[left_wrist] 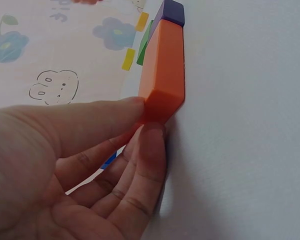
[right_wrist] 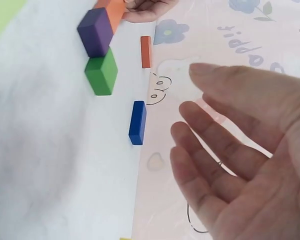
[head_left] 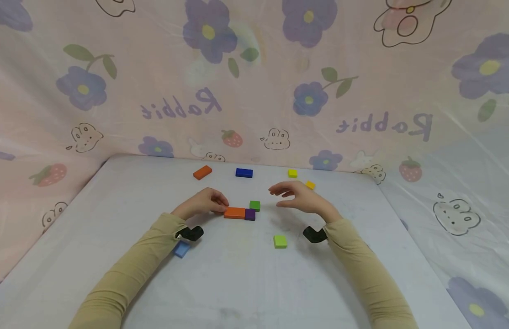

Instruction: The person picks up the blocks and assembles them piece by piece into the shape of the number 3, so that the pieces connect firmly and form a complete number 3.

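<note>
My left hand (head_left: 205,201) is at the left end of an orange block (head_left: 235,213), pinching it between thumb and fingers; the left wrist view shows the thumb (left_wrist: 125,110) on its corner. A small purple block (head_left: 250,214) sits against the orange block's right end. Just behind the purple one is a green block (head_left: 255,205), touching its corner in the right wrist view. To the right, my right hand (head_left: 297,195) hovers above the table with fingers spread and loosely bent, holding nothing.
Toward the back lie a red-orange block (head_left: 203,172), a dark blue block (head_left: 244,173), a yellow block (head_left: 293,173) and an orange-yellow block (head_left: 310,185). Nearer are a light green block (head_left: 280,241) and a light blue block (head_left: 182,249) beside the left sleeve. A printed curtain (head_left: 254,91) borders the white table (head_left: 238,288).
</note>
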Motion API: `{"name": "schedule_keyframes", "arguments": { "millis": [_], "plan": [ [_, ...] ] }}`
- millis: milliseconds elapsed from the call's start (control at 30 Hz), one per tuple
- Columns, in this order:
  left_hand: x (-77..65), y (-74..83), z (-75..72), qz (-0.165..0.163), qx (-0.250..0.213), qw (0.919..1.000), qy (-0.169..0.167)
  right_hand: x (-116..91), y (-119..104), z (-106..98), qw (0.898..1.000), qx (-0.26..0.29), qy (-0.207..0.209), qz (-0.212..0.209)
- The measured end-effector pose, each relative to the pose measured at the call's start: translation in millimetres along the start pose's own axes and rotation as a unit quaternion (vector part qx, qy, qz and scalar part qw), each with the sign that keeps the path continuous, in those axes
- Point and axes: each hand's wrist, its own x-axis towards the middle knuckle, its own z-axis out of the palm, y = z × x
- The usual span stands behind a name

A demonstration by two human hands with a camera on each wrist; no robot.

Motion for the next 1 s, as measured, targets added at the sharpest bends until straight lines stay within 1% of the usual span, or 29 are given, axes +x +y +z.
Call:
{"name": "schedule_keyframes", "arguments": {
  "millis": [200, 333, 433, 600, 800, 1000],
  "plan": [
    [-1.6, 2.5, 0.2, -0.005, 0.008, 1.0000, 0.001, -22.0, 2.4, 4.1, 1.000, 0.006, -0.017, -0.001],
    [-2.2, 3.1, -0.1, -0.004, 0.005, 1.0000, 0.000, -32.8, 6.9, 10.6, 1.000, 0.007, -0.030, -0.002],
    [-2.3, 3.0, -0.3, -0.001, 0.005, 1.0000, 0.000, -39.4, 9.6, 15.4, 0.999, 0.007, -0.038, -0.011],
    [-1.2, 2.0, 0.3, -0.007, 0.002, 1.0000, 0.003, -47.2, 13.2, 22.9, 0.998, 0.013, -0.051, -0.017],
    [-0.4, 0.4, 0.2, -0.010, 0.003, 0.9999, 0.001, -53.4, 16.6, 32.7, 0.997, 0.027, -0.065, -0.011],
    [-1.5, 1.6, -0.1, -0.004, 0.003, 1.0000, 0.002, -58.2, 16.5, 41.1, 0.997, 0.023, -0.073, -0.005]
  ]
}}
